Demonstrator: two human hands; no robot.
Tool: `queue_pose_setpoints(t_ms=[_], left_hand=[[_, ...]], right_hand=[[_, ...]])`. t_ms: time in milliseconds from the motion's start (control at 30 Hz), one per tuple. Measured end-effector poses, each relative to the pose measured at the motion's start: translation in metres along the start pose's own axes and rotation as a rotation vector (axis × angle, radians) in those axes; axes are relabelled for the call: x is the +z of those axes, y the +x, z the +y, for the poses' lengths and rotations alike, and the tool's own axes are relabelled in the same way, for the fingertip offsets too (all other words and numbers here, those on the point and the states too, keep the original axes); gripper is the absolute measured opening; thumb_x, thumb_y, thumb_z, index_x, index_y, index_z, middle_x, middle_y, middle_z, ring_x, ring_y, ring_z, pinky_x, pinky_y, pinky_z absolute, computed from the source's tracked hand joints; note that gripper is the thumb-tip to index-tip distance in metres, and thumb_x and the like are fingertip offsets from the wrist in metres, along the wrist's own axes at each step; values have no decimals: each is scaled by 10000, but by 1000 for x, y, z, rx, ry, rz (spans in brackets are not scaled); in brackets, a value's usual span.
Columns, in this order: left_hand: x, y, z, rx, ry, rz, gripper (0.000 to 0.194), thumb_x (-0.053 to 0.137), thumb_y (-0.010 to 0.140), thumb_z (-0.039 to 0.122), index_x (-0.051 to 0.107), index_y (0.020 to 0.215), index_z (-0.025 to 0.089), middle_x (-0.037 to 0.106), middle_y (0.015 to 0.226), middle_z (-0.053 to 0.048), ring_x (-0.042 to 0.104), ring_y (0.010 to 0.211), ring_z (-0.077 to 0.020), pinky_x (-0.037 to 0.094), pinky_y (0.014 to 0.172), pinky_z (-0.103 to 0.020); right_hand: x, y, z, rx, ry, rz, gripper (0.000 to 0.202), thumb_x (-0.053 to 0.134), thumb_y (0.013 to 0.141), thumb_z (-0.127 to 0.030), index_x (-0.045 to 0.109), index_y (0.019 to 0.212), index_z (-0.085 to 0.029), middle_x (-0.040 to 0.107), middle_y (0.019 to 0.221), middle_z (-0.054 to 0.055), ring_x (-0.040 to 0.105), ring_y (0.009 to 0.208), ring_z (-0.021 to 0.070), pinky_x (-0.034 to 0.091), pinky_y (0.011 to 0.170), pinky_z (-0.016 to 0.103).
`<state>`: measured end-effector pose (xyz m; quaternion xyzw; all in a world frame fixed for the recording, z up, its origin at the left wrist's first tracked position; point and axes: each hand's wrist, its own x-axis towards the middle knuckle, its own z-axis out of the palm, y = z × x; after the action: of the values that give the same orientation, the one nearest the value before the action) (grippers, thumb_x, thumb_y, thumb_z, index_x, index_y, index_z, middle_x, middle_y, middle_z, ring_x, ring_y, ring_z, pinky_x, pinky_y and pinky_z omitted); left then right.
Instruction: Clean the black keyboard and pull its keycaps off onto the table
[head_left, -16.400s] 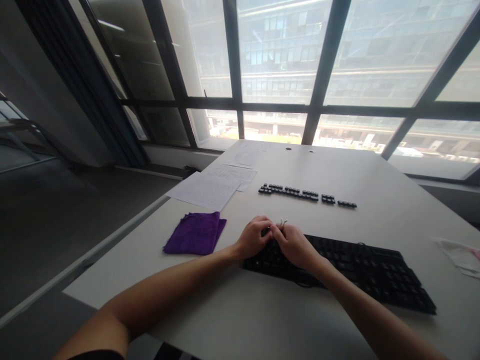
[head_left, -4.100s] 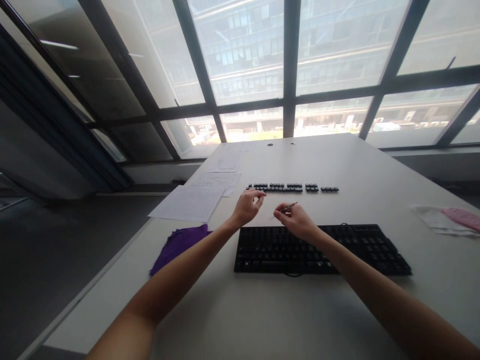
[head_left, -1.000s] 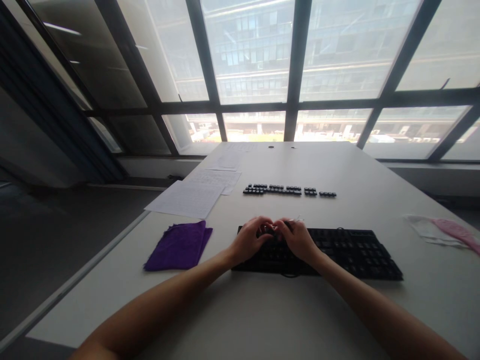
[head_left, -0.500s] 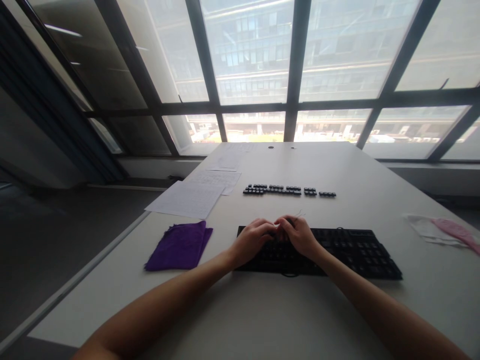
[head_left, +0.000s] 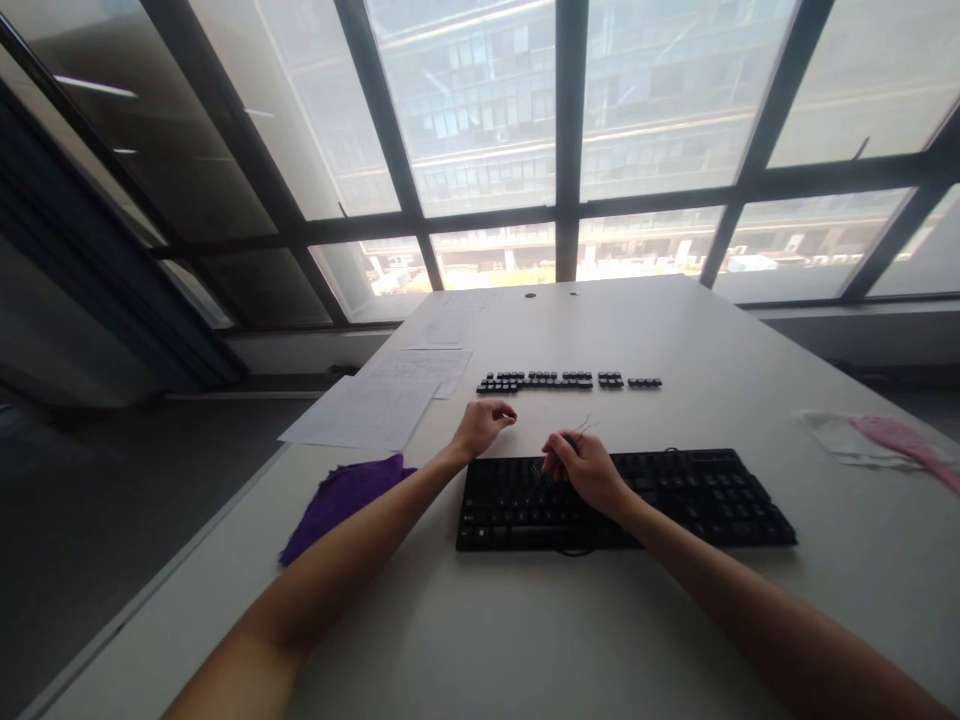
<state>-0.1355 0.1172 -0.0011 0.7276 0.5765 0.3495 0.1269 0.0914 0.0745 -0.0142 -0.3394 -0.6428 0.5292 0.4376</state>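
A black keyboard [head_left: 697,500] lies across the table in front of me, some of it hidden under my right hand and forearm. My right hand [head_left: 589,468] is closed over its upper left part, gripping a keycap puller [head_left: 586,424] whose thin wires stick out above the fingers. Beyond the keyboard's upper left corner, my left hand [head_left: 480,428] hovers over the table with a small dark keycap [head_left: 510,418] pinched at the fingertips. Farther back, loose black keycaps [head_left: 555,383] are lined up in groups, several in each.
A folded purple cloth [head_left: 337,500] lies left of the keyboard, partly behind my left forearm. Papers with writing [head_left: 364,408] spread along the table's left edge. On the right rest a white cloth [head_left: 829,435] and a pink item [head_left: 892,440]. Large windows [head_left: 645,90] stand behind the table.
My left hand has parted from the right and moved forward and left, carrying the keycap off the keyboard. My right hand stays over the keys with the puller. The view has shifted slightly.
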Motion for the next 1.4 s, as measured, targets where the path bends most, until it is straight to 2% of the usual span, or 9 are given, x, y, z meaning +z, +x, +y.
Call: queue_pose_setpoints(t_ms=[100, 200, 267, 467, 667, 933, 1133, 1400], left_hand=[[14, 18, -10, 61, 67, -41, 114, 718, 774, 133, 773, 860, 184, 732, 773, -18, 649, 706, -159, 524, 728, -284], [22, 36, -13, 126, 111, -28, 93, 733, 784, 165, 779, 856, 203, 720, 945, -49, 629, 923, -206, 493, 912, -362], [25, 46, -15, 176, 183, 8, 80, 739, 792, 193, 782, 855, 217, 686, 1027, -63, 574, 1034, -237, 459, 978, -402], [33, 66, -27, 199, 298, 100, 72, 739, 798, 218, 781, 851, 243, 638, 1069, -62, 502, 1045, -251, 470, 978, -417], [38, 65, -35, 177, 268, 141, 98, 717, 822, 210, 773, 897, 241, 630, 1085, -62, 482, 1084, -254, 451, 1011, -416], [37, 62, -34, 162, 282, 158, 94, 714, 828, 197, 765, 902, 224, 634, 1072, -63, 486, 1070, -251, 447, 1004, -405], [38, 62, -35, 174, 261, 158, 129, 713, 823, 192, 760, 940, 220, 636, 1059, -66, 488, 1067, -248, 448, 1001, -404], [37, 61, -32, 130, 247, 147, 143, 700, 833, 191, 756, 957, 236, 635, 1062, -66, 496, 1080, -257, 442, 1008, -422]], right_hand=[[0, 1, 1, -5, 3, -4, 381, 524, 944, -496, 653, 798, -169, 688, 634, 34, 574, 490, 142, 433, 488, 245], [0, 1, 1, -3, 16, -11, 388, 520, 947, -496, 649, 790, -166, 681, 631, 32, 572, 491, 139, 440, 490, 242], [0, 2, 0, -2, 24, -10, 390, 519, 949, -495, 649, 789, -164, 680, 631, 32, 574, 494, 137, 444, 495, 240], [-1, 1, -2, 4, 23, -15, 391, 516, 953, -497, 648, 782, -170, 674, 636, 29, 570, 500, 132, 444, 503, 237], [-1, 1, -5, 8, 17, -25, 383, 518, 954, -486, 646, 772, -175, 671, 632, 25, 569, 500, 133, 444, 511, 240], [-1, 1, -4, 20, 32, -20, 397, 524, 947, -504, 651, 780, -167, 678, 631, 30, 564, 492, 130, 436, 495, 236], [-1, 2, -5, 38, 73, -7, 456, 539, 916, -591, 651, 787, -168, 679, 624, 36, 566, 477, 133, 428, 468, 237], [-4, 3, -3, 49, 159, 61, 584, 443, 879, -749, 579, 788, -189, 668, 583, 39, 537, 438, 130, 390, 429, 233]])
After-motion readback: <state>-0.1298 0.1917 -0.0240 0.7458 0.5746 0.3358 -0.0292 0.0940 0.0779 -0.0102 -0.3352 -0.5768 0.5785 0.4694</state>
